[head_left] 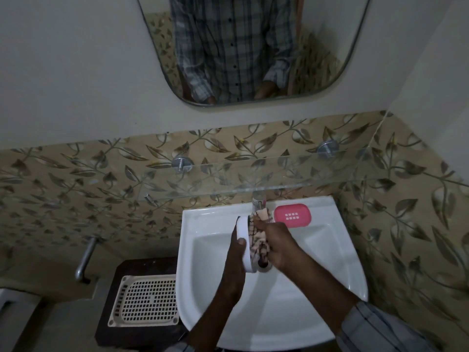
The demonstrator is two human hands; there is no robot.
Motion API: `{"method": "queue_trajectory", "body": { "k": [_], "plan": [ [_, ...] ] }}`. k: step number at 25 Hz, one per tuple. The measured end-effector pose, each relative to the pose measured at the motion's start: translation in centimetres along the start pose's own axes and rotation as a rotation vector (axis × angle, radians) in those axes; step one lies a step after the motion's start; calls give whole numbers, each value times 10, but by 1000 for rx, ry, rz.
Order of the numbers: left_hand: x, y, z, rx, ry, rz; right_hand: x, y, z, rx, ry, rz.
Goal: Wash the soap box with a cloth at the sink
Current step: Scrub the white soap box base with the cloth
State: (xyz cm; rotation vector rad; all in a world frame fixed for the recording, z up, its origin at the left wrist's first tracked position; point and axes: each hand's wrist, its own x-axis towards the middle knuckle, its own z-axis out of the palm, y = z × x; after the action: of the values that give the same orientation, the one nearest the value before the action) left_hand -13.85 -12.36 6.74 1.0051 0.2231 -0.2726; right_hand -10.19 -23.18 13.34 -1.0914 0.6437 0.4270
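Over the white sink (pixel 317 252), my left hand (pixel 234 257) holds a white soap box part (pixel 244 237) on its edge, thumb on its outer side. My right hand (pixel 276 243) grips a patterned beige and brown cloth (pixel 260 240) and presses it against the inside of that white part. A pink soap box piece (pixel 293 215) with a slotted middle lies on the sink's back rim at the right. The tap (pixel 257 200) stands just behind the cloth. The sink's drain is hidden by the hands.
A glass shelf (pixel 228 179) on chrome brackets runs above the tap. A mirror (pixel 241 52) hangs higher on the wall. Left of the sink, a cream perforated tray (pixel 147 301) lies on a dark stand. A chrome pipe (pixel 85 260) sticks out of the left wall.
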Motion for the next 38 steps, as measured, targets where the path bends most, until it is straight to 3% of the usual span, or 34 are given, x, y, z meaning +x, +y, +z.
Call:
{"method": "queue_trajectory", "body": {
  "k": [3,8,11,17,19,21,23,24,25,29,32,36,38],
  "plan": [
    [-4,6,-6,43,68,-25,0,-9,-4,54,-82,78],
    [-7,11,-21,-120,182,-210,-10,-31,-39,-136,-219,-111],
    [-4,13,-2,-2,188,-234,-16,-44,-39,-414,-396,-147],
    [2,7,-7,-353,60,-380,-9,-82,-18,-1361,-692,-164],
    [2,6,-2,-346,51,-474,-3,-80,-4,-1709,-641,-389],
    [3,9,2,-417,-80,-518,-2,-65,4,-1887,-458,-804],
    [4,9,-8,-529,-122,-410,-8,-38,-1,-1825,-244,-1347],
    [5,9,-13,-585,-98,-358,-11,-25,-9,-1720,-234,-1552],
    [6,9,-19,-632,-111,-332,-14,-16,-19,-1663,-277,-1642],
    [12,22,-25,-475,-167,-435,-18,10,-51,-1900,-332,-1347],
    [12,18,-19,-332,-172,-481,-19,7,-39,-1992,-178,-1302],
    [11,14,-16,-304,-98,-472,-19,-3,-37,-1846,-242,-1209],
    [12,16,-15,-251,-41,-471,-24,10,-42,-1901,-237,-1314]
  ]
}}
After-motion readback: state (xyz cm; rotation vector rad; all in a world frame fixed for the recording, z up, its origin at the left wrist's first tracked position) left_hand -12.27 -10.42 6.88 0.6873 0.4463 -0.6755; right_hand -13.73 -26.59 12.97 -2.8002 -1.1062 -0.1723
